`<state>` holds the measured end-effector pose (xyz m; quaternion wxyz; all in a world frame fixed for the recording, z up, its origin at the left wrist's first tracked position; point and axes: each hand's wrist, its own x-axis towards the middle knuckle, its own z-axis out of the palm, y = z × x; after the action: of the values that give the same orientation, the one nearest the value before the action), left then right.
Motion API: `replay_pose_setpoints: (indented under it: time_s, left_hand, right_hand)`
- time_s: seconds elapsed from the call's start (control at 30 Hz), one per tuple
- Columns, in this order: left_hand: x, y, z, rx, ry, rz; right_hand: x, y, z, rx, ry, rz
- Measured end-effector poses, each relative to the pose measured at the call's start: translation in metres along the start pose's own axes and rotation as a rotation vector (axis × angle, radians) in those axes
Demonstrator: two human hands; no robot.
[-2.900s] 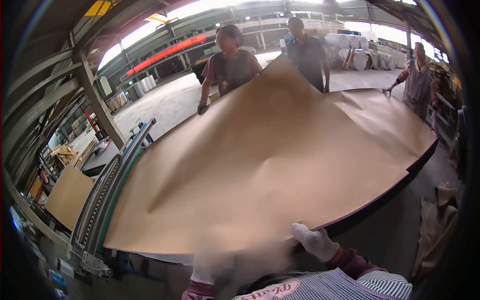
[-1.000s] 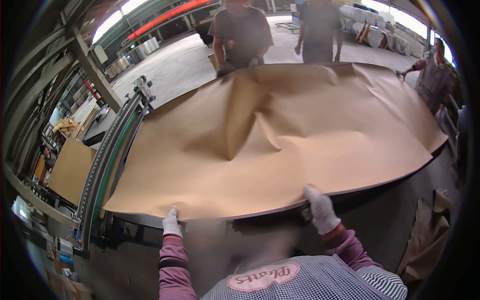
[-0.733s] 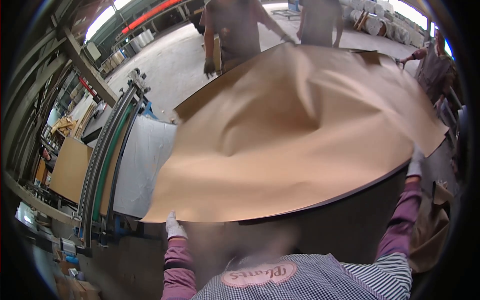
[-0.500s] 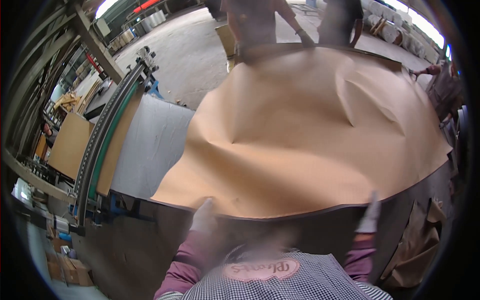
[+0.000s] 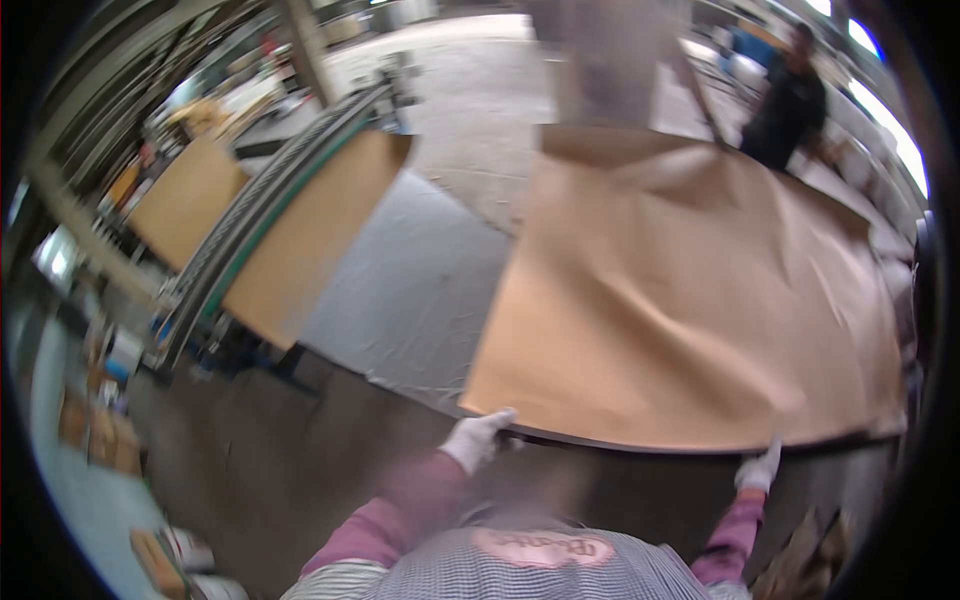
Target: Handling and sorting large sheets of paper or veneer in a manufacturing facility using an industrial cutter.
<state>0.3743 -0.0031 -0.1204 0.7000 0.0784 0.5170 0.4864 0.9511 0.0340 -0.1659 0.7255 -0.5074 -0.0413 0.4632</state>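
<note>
At near edge, hands apparently gripping sheet

Large brown paper sheet: creased, billowing, spread over grey table, near edge at table's front rim.

- The large brown paper sheet covers the right part of the grey counter, leaving no bare room there.
- Left of the sheet, a bare grey strip of counter lies open.
- Further left, a flat brown cardboard panel and a long green-edged roller conveyor block the way.
- A person in dark clothes stands at the far right corner.
- The dark floor before the counter's near edge is passable.
</note>
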Motion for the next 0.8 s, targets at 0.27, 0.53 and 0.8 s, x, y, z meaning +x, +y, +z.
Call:
replay_pose_setpoints:
  time_s: [0.27, 0.53, 0.8]
  left_hand:
    - [0.052, 0.028, -0.211, -0.508, -0.09, 0.031]
    - [0.154, 0.132, -0.534, 0.44, 1.154, 0.323]
    - [0.199, 0.271, -0.71, -0.135, 0.945, 0.294]
  right_hand:
    - [-0.087, 0.145, 0.069, -0.579, 0.272, 0.106]
    - [-0.183, 0.277, 0.082, -1.501, -0.445, 0.687]
    - [-0.373, 0.449, 0.288, -1.758, -0.411, 0.868]
